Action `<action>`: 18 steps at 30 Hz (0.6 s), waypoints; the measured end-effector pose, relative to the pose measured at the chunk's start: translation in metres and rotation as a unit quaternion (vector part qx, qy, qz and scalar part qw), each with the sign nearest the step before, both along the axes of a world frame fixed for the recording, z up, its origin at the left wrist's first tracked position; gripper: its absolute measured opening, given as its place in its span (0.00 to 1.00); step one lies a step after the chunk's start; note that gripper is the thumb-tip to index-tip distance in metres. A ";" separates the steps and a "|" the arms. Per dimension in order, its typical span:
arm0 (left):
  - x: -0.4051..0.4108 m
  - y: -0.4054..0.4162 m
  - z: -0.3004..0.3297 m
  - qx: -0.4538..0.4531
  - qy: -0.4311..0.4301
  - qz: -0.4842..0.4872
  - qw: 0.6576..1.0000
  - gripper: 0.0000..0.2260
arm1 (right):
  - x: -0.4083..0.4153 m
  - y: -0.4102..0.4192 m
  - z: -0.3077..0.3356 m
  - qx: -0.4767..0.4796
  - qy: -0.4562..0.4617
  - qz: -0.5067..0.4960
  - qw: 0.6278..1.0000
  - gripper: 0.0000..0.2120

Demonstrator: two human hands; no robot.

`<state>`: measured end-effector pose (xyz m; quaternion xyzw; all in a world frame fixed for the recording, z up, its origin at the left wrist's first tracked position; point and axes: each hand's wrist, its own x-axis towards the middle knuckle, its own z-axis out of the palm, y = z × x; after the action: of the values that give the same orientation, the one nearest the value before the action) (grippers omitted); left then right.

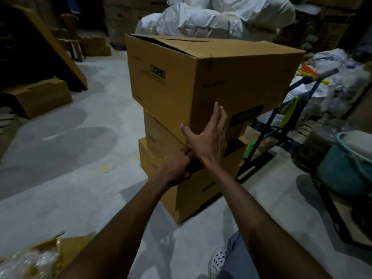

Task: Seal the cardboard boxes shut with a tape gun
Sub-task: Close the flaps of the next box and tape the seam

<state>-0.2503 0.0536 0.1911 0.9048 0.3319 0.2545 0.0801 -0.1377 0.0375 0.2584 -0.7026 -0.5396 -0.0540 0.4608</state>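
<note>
Three brown cardboard boxes stand stacked on the concrete floor. The large top box [181, 81] sits tilted and turned on the stack, its top flaps folded down with a gap along the seam. My right hand [209, 135] presses flat against its near lower corner, fingers straight. My left hand [177, 168] is lower, its fingers curled round the near corner of the middle box [161, 135], just above the bottom box [193, 194]. No tape gun is in view.
A blue hand truck [281, 121] stands right of the stack, with a teal bucket [342, 170] beyond it. White sacks [201, 19] are piled behind. More boxes [40, 97] lie at the left. An open box with plastic wrap [30, 260] is at the bottom left.
</note>
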 end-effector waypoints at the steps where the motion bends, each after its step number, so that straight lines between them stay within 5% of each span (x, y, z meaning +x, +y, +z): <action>1: -0.007 0.004 -0.003 0.036 0.009 -0.012 0.999 0.17 | 0.003 -0.001 0.000 -0.003 0.006 -0.007 1.000 0.52; 8: -0.035 0.028 0.021 0.183 -0.137 0.046 0.972 0.11 | 0.046 -0.030 -0.007 0.082 0.008 -0.040 0.996 0.38; 18: -0.006 0.067 0.064 0.043 -0.256 0.185 0.948 0.25 | 0.103 -0.039 0.027 0.229 0.169 -0.130 0.950 0.32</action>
<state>-0.2566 0.1204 0.2547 0.7346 0.4507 0.5017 0.0747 -0.0350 -0.0017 0.2849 -0.6408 -0.3309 -0.1157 0.6830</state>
